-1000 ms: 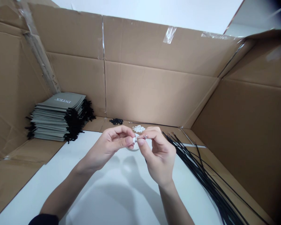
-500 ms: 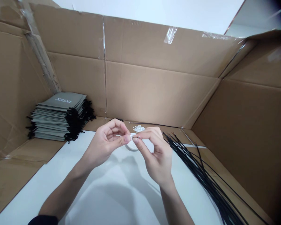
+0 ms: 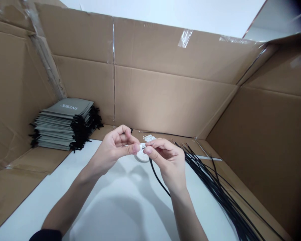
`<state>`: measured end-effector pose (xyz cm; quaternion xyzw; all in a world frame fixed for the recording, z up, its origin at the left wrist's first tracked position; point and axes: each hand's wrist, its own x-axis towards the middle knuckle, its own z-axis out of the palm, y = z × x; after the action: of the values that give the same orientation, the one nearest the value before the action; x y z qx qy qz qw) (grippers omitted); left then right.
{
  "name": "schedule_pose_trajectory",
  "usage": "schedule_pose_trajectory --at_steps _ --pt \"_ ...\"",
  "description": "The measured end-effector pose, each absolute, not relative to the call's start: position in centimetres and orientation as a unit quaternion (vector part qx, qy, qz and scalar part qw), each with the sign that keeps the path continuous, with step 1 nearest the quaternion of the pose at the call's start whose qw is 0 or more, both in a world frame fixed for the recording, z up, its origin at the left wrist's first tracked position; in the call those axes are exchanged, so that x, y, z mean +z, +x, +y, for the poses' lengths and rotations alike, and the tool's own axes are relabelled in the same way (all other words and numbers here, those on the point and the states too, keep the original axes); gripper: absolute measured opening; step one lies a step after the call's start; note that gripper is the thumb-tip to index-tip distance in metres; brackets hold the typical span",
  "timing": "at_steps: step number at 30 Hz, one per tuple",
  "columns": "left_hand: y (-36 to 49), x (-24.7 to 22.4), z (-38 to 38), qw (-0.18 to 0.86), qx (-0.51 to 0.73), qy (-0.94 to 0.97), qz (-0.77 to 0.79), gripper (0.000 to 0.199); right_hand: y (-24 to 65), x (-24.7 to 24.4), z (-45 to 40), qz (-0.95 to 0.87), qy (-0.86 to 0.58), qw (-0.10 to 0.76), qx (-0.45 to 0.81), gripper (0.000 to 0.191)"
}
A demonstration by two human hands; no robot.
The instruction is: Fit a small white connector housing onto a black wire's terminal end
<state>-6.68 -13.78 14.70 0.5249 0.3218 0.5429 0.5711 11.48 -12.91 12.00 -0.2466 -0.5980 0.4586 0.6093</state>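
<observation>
My left hand (image 3: 112, 150) pinches a small white plastic piece (image 3: 141, 147) between thumb and index finger, its other fingers curled. Close beside it, my right hand (image 3: 169, 164) grips the end of a black cable (image 3: 156, 174) in a pinch. The fingertips nearly meet, and a thin tip reaches from the right fingers toward the white piece; whether the two touch I cannot tell. From the right fingers the cable curves down behind the wrist. Just behind the hands stands a round white dish (image 3: 141, 158), partly covered by them.
Small white pieces (image 3: 148, 137) lie heaped beyond the dish. Long black cables (image 3: 210, 180) run along the right side. At the back left is a stack of grey pouches (image 3: 57, 129) with black cords. Cardboard walls (image 3: 170, 97) enclose the white tabletop (image 3: 110, 214).
The black cable now shows hanging below my right hand, where it was hidden before. My fingertips have drawn slightly apart, and the white piece is easier to see.
</observation>
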Motion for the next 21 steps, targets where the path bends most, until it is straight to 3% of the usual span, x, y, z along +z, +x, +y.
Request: schedule_pose_trajectory --at_steps 21 --pt "-7.41 14.76 -13.86 0.553 0.481 0.578 0.358 0.06 11.97 12.16 -12.49 -0.659 -0.28 0.51 0.477 0.025"
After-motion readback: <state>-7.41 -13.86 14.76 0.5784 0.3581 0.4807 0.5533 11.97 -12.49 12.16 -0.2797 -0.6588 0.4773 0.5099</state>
